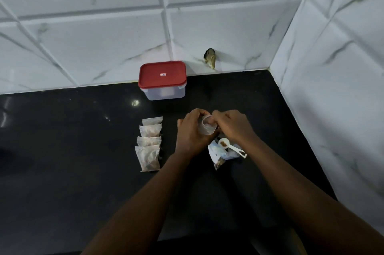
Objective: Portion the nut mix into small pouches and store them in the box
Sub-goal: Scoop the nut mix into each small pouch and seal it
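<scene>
Holds a clear pouch [206, 128] just above the black desk [83, 151], mid-desk and in front of the box [164, 92]. Curls the left hand [192, 133] round its left side and lower end, fingers [197, 112] bent over the rim. Pinches the top edge with the right hand [231, 127], fingers [216, 115] pressed together on the plastic. Points the mouth up and toward the far wall, with the long axis running near to far. Cannot tell whether anything is inside, being blurred and half covered by both hands.

Shows, just under the right wrist, a crumpled bag [217, 156] lying on the desk, partly hidden. Rests a white scoop [230, 146] across it, bowl toward the hands with something brown in it, handle pointing right and nearer.

Lines up four filled pouches [148, 151] to the left in an overlapping row running near to far, top edges toward the wall, with only a strip of the farthest visible. Contains something brownish, too small to make out.

Sets the box against the tiled wall, well apart from the hands, red lid [162, 74] on, long axis left to right, with the inside unclear.
</scene>
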`<action>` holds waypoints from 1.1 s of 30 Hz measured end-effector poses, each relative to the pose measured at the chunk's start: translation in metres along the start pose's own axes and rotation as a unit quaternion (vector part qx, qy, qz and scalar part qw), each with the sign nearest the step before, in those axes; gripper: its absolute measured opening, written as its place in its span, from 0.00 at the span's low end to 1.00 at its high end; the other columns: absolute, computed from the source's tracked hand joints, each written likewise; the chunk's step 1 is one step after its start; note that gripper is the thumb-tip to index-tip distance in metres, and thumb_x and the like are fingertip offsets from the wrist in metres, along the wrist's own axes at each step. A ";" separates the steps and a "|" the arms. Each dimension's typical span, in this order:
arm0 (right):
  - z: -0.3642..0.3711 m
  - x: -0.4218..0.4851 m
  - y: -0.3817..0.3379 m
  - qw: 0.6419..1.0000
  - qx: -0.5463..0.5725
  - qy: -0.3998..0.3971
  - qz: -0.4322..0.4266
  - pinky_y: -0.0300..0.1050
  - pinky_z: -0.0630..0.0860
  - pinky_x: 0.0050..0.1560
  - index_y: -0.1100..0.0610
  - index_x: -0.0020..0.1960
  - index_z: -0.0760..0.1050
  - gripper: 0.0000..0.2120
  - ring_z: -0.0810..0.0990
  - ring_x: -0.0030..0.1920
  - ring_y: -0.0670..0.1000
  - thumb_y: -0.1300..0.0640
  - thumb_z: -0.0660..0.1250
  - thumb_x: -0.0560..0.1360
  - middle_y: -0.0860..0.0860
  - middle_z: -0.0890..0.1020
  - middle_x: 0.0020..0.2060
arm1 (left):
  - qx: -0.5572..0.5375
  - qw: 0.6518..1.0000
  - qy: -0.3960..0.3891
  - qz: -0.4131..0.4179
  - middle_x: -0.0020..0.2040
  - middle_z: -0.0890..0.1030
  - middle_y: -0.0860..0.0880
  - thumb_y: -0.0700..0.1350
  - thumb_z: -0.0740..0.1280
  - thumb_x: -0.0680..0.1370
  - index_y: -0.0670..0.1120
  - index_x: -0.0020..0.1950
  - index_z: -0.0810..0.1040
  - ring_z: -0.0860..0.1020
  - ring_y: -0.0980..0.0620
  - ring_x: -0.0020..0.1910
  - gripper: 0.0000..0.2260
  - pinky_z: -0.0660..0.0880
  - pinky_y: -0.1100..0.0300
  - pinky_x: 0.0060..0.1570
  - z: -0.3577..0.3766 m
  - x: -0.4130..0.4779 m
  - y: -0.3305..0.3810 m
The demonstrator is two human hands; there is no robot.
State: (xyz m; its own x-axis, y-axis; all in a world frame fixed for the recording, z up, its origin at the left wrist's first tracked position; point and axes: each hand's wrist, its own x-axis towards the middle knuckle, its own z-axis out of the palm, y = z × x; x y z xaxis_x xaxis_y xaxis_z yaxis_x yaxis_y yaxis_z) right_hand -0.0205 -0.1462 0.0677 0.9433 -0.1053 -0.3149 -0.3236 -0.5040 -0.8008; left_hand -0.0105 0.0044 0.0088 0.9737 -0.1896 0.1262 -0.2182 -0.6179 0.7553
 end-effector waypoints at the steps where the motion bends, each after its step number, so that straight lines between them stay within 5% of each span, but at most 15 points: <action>1: -0.003 -0.001 0.000 1.000 0.008 -0.015 0.014 0.52 0.83 0.48 0.50 0.43 0.85 0.16 0.86 0.41 0.49 0.39 0.67 0.76 0.49 0.86 0.39 | 0.001 1.000 0.000 0.005 0.55 0.77 0.60 0.58 0.78 0.70 0.58 0.58 0.72 0.74 0.61 0.56 0.22 0.61 0.66 0.57 0.002 0.000 0.001; 3: -0.005 -0.003 0.003 0.999 0.005 -0.034 0.014 0.45 0.83 0.46 0.48 0.46 0.85 0.16 0.85 0.42 0.46 0.36 0.71 0.73 0.47 0.86 0.41 | -0.004 1.000 0.000 0.011 0.55 0.78 0.59 0.57 0.78 0.69 0.56 0.58 0.74 0.75 0.60 0.56 0.22 0.63 0.62 0.58 0.005 0.000 0.003; 9: -0.004 -0.002 0.013 0.998 0.045 -0.029 0.019 0.39 0.78 0.43 0.49 0.55 0.85 0.10 0.83 0.50 0.45 0.49 0.73 0.75 0.47 0.86 0.49 | 0.016 0.999 -0.012 0.027 0.55 0.79 0.56 0.58 0.77 0.70 0.54 0.58 0.74 0.75 0.57 0.56 0.22 0.65 0.56 0.58 0.011 -0.003 0.004; 13: -0.003 -0.002 0.012 0.987 0.128 -0.058 0.080 0.47 0.79 0.45 0.54 0.47 0.84 0.09 0.82 0.47 0.51 0.49 0.72 0.73 0.51 0.85 0.47 | 0.026 0.999 -0.012 0.031 0.55 0.79 0.54 0.61 0.76 0.71 0.50 0.58 0.77 0.74 0.56 0.55 0.22 0.65 0.54 0.58 0.014 -0.007 0.004; 16: -0.007 -0.003 0.014 0.968 0.184 -0.100 0.138 0.54 0.81 0.50 0.52 0.51 0.85 0.22 0.83 0.53 0.55 0.41 0.75 0.61 0.54 0.85 0.53 | 0.022 0.999 -0.008 0.048 0.53 0.80 0.55 0.60 0.75 0.72 0.51 0.57 0.79 0.76 0.56 0.54 0.19 0.68 0.52 0.58 0.016 -0.008 0.003; 20: -0.011 -0.008 0.018 0.976 0.187 -0.090 0.068 0.55 0.80 0.56 0.49 0.51 0.86 0.12 0.85 0.52 0.53 0.44 0.71 0.73 0.50 0.87 0.48 | -0.034 0.999 -0.007 0.019 0.49 0.81 0.57 0.59 0.76 0.72 0.53 0.55 0.79 0.79 0.58 0.51 0.17 0.74 0.50 0.57 0.016 -0.007 0.002; 23: -0.013 -0.011 0.023 0.988 0.152 -0.039 0.010 0.46 0.84 0.48 0.48 0.46 0.85 0.03 0.86 0.45 0.45 0.50 0.75 0.74 0.45 0.87 0.43 | -0.094 0.995 -0.011 0.023 0.48 0.81 0.56 0.54 0.79 0.72 0.52 0.53 0.80 0.81 0.57 0.48 0.15 0.79 0.52 0.49 0.015 -0.008 0.002; 25: -0.013 -0.014 0.023 0.994 0.105 -0.008 -0.014 0.39 0.83 0.40 0.48 0.44 0.83 0.04 0.85 0.42 0.43 0.50 0.77 0.72 0.44 0.86 0.41 | -0.110 0.993 -0.025 0.021 0.49 0.82 0.56 0.52 0.79 0.72 0.52 0.54 0.80 0.80 0.58 0.48 0.15 0.79 0.57 0.48 0.013 -0.008 0.005; 29: -0.012 -0.011 0.025 0.996 0.078 0.048 -0.026 0.43 0.85 0.39 0.52 0.45 0.81 0.06 0.86 0.39 0.46 0.61 0.76 0.72 0.48 0.85 0.41 | -0.136 0.990 -0.024 0.026 0.48 0.82 0.56 0.50 0.80 0.72 0.51 0.54 0.80 0.81 0.58 0.48 0.15 0.75 0.67 0.47 0.012 -0.009 0.007; 33: -0.016 -0.008 0.026 0.992 0.086 0.077 -0.042 0.37 0.82 0.35 0.56 0.47 0.81 0.06 0.86 0.35 0.46 0.64 0.75 0.73 0.51 0.85 0.41 | -0.148 0.989 -0.020 0.009 0.49 0.83 0.55 0.53 0.80 0.70 0.50 0.55 0.81 0.82 0.56 0.48 0.17 0.77 0.65 0.46 0.010 -0.009 0.002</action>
State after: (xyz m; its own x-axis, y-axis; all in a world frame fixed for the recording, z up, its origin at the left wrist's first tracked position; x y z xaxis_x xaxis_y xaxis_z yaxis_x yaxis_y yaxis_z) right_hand -0.0355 -0.1722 0.0583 0.9632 -0.2052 -0.1735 -0.2396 -0.3631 -0.9004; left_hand -0.0205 -0.0028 0.0026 0.9650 -0.2331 0.1200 -0.2012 -0.3647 0.9091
